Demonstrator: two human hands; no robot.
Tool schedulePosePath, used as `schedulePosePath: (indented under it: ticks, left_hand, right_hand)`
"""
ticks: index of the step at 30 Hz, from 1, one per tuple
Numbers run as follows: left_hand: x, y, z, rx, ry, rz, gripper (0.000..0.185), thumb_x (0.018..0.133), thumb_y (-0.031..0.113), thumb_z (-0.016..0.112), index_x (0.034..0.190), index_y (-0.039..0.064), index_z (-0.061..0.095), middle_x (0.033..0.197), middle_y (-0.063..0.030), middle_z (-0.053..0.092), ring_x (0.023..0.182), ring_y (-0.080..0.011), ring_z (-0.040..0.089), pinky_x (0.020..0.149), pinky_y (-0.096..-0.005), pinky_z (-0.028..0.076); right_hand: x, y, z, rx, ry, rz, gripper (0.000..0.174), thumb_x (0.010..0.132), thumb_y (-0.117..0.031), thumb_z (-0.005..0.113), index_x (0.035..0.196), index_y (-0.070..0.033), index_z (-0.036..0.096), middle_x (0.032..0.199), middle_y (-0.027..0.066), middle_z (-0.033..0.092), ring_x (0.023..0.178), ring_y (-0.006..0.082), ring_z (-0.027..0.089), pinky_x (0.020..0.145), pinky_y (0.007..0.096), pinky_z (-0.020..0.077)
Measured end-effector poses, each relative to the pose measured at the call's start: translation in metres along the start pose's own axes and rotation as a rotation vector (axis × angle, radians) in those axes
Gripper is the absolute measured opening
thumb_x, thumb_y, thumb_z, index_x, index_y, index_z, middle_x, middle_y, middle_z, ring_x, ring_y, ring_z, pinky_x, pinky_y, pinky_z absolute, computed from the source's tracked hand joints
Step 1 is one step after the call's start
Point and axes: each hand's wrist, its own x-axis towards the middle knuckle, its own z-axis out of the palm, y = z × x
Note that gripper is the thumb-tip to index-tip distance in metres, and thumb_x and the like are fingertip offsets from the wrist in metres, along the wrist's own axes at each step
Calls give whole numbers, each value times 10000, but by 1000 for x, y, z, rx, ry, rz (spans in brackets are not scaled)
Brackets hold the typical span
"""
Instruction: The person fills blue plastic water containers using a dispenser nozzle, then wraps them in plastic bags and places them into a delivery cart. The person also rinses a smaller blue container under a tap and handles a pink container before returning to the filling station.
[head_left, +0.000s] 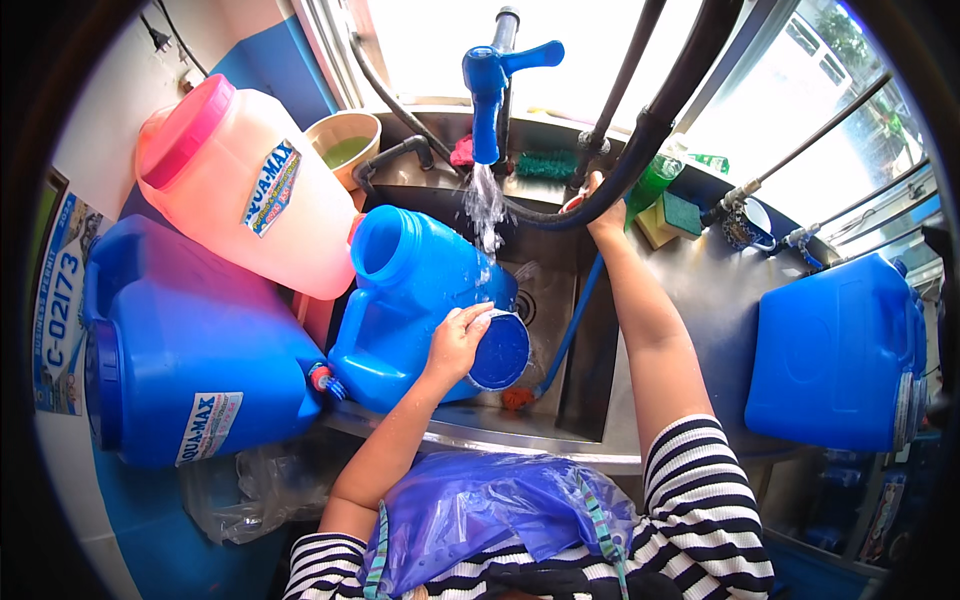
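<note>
My left hand (454, 343) grips a round blue lid (501, 352) with a whitish rim, above the front of the steel sink (589, 360). Beside it a blue plastic water jug (442, 307) lies tilted in the sink, its wide mouth uncovered. Water (485, 206) pours from the blue-handled faucet (486, 97) down onto the jug's far side. My right hand (606, 214) reaches to the sink's back edge, partly hidden behind a thick black hose (630, 169). A small red and white item (574, 201) shows at its fingers; whether it is held is unclear.
At left stand a pale jug with a pink lid (247, 180) and a blue jug (202, 337). Another blue jug (825, 352) is at right. A green brush (546, 164), sponge (679, 215) and green bottle (652, 180) line the back. A blue-handled brush (570, 330) leans in the sink.
</note>
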Motion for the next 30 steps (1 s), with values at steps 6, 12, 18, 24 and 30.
schedulePosePath:
  ticks: [6, 12, 18, 24, 30]
  left_hand:
    - [6, -10, 11, -147, -46, 68, 324, 894, 146, 590, 1185, 5, 616, 1186, -126, 636, 1086, -186, 591, 954, -303, 436]
    - [12, -9, 19, -306, -138, 34, 420, 825, 48, 643, 1235, 17, 557, 1195, -120, 601, 1114, -192, 562, 979, -309, 418]
    - [15, -7, 20, -546, -95, -149, 417, 816, -56, 566, 1217, 43, 505, 1214, -115, 552, 1131, -181, 521, 976, -299, 407]
    - [24, -9, 31, -390, -79, -13, 267, 880, 53, 485, 1134, 58, 569, 1069, -76, 602, 988, -138, 558, 884, -275, 441]
    - [23, 10, 44, -202, 35, 221, 232, 952, 192, 502, 1077, 31, 613, 924, -79, 655, 843, -132, 602, 783, -274, 479]
  right_hand:
    - [-3, -35, -80, 211, 130, -25, 231, 777, -39, 629, 988, -69, 540, 979, 132, 608, 881, 325, 631, 770, 415, 519]
    - [-54, -33, -118, 261, 100, -38, 247, 782, -25, 594, 1020, -92, 595, 972, 131, 595, 867, 349, 613, 772, 433, 499]
    - [-172, 20, -175, 236, 86, -16, 380, 758, 56, 519, 1085, -122, 596, 949, 139, 568, 843, 350, 603, 730, 445, 482]
    - [-277, 61, -185, 26, -144, 109, 158, 774, 1, 574, 911, -76, 592, 915, 99, 619, 923, 345, 577, 787, 438, 474]
    - [-272, 43, -170, -232, -78, 529, 157, 780, -125, 661, 900, -61, 585, 917, 146, 683, 944, 367, 586, 803, 471, 479]
